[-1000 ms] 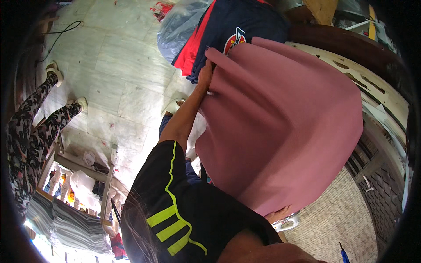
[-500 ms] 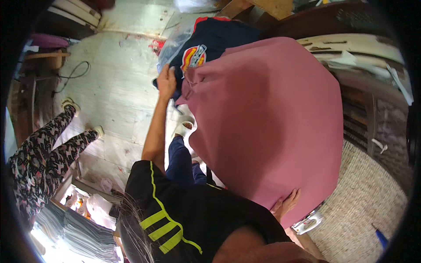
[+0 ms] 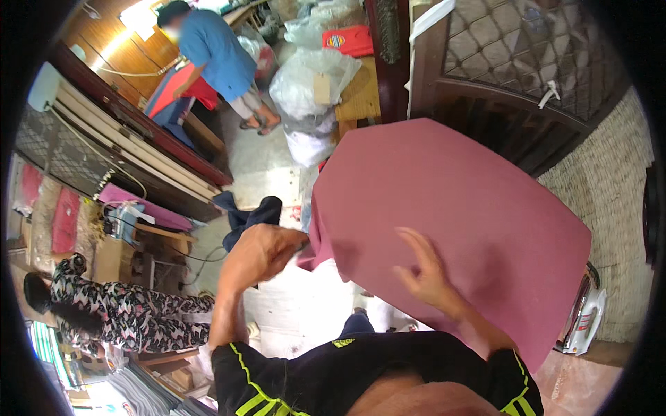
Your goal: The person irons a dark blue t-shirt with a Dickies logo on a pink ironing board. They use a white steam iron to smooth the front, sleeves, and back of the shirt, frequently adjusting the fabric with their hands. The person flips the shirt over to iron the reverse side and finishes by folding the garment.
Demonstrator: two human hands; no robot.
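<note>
Pink cloth (image 3: 458,208) filled the centre and right of the frame, spread flat. The left hand (image 3: 267,249) — fingers clenched — pinched the cloth's left edge at centre frame. The right hand (image 3: 427,274) lay on the fabric just right of centre, fingers spread and loose (palm down, gripping nothing). A white iron (image 3: 586,319) stood at the lower right. One person in a blue shirt (image 3: 218,52) stood at the upper left — another in patterned clothes (image 3: 118,308) at the lower left.
</note>
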